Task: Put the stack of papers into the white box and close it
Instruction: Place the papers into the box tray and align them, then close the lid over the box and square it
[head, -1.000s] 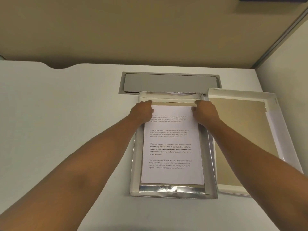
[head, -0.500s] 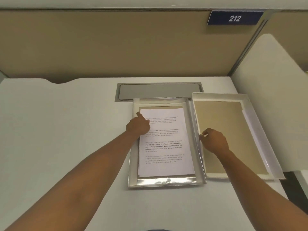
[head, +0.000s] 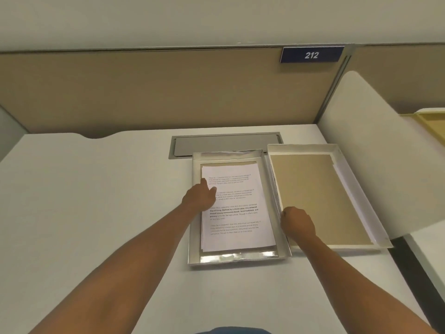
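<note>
The stack of papers, white with printed text, lies flat inside the shallow silver-lined white box at the middle of the desk. My left hand rests on the papers' left edge, fingers loosely apart. The box lid, white with a brown inside, lies open side up just right of the box. My right hand sits at the lid's left rim, fingers curled; whether it grips the rim is hidden.
A grey metal cable flap is set in the desk behind the box. A tan partition with a blue "212" sign stands at the back. A white side panel rises on the right.
Both hands have come back from the far end of the papers. The left now rests at the papers' left edge; the right moved right to the lid's rim. The camera tilted up.
</note>
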Demonstrator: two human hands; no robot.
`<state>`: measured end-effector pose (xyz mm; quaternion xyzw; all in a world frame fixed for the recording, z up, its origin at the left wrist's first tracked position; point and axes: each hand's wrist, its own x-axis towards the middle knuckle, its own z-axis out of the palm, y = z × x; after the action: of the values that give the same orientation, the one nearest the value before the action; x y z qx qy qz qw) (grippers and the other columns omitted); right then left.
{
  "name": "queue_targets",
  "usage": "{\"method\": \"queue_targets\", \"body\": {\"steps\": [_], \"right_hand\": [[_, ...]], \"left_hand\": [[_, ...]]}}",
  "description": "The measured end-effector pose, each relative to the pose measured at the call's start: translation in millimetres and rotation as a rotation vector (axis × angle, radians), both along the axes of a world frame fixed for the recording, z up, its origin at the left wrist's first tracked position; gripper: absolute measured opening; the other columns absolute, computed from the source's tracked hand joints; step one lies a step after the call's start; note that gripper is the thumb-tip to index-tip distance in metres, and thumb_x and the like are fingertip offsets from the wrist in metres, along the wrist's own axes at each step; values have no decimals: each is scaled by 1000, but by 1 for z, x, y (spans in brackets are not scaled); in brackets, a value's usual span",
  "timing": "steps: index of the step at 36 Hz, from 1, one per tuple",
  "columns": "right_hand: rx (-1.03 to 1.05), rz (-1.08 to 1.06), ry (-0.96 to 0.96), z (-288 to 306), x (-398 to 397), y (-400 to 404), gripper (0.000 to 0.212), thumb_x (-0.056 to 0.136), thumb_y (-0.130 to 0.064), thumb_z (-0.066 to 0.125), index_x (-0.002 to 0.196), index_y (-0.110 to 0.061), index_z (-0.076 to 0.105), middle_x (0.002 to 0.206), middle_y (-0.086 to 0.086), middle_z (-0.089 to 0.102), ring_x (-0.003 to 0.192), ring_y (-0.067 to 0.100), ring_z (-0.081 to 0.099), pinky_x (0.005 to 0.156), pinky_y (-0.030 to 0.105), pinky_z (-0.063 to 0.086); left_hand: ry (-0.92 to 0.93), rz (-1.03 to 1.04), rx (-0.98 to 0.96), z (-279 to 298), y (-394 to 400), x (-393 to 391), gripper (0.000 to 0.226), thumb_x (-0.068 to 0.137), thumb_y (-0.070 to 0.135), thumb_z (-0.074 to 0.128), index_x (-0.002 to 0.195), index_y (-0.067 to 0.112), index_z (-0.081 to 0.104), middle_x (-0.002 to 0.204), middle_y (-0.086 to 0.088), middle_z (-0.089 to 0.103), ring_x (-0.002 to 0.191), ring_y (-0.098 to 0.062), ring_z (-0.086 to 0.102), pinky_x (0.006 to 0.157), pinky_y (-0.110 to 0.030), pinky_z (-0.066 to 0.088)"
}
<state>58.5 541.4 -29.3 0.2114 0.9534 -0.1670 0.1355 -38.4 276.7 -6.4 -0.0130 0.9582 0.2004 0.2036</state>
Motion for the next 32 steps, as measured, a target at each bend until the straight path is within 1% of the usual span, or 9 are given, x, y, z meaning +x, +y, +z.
{"method": "queue_targets", "body": {"steps": [3,7,11,14,16,19,23,26,32], "right_hand": [[73,-13,0,6,5,-2,21,86,-6,42,89,-11,62,86,4,63,70,24,52,63,26,39],[158,-17,66,20,6,1,17,86,-5,43,89,-11,58,87,3,62,66,21,47,61,26,36],[216,-12,238,44,0,4,14,87,-2,46,78,-13,45,85,9,61,51,13,32,50,23,24],[254,-28,377,73,-5,4,8,88,0,47,84,-5,52,88,14,60,56,24,46,53,26,29],[262,-51,451,97,-9,3,9,89,-1,49,94,0,57,94,17,62,75,35,61,60,31,37],[216,-94,516,134,-13,1,17,92,-8,54,106,1,60,105,19,64,90,39,64,73,40,50],[204,-92,645,173,-14,-3,13,93,-10,54,98,-1,62,98,20,67,76,34,58,63,29,36],[129,-94,754,193,-11,-6,23,98,-15,44,95,-3,63,97,21,67,77,34,55,64,29,31],[-276,-92,860,227,-2,-10,28,93,-23,43,92,-11,69,87,6,65,79,22,56,70,28,40]], "left_hand": [[14,-7,31,5,-1,7,57,103,43,33,149,10,31,143,-13,53,125,-35,54,102,-46,47],[45,-4,67,10,-7,13,55,102,44,34,145,11,37,141,-11,55,123,-33,56,100,-44,48],[63,-9,115,14,-12,18,56,102,45,34,147,11,35,144,-11,53,125,-33,54,101,-42,47],[55,7,205,18,-12,23,58,103,44,37,150,12,32,149,-11,49,133,-32,49,105,-40,41],[29,34,298,23,-10,27,59,102,45,38,152,14,30,152,-11,46,137,-31,46,109,-40,39],[-21,85,430,33,-7,30,59,102,45,39,153,17,29,153,-9,44,138,-30,44,113,-44,38],[-58,141,588,45,-4,36,55,102,43,41,151,19,35,149,-9,48,131,-29,50,111,-47,42],[-64,149,644,50,-1,41,54,102,42,42,150,19,36,148,-8,49,122,-28,57,104,-44,48],[-120,216,777,53,1,53,52,103,44,39,147,17,40,131,-3,56,109,-23,61,88,-35,54]]}}
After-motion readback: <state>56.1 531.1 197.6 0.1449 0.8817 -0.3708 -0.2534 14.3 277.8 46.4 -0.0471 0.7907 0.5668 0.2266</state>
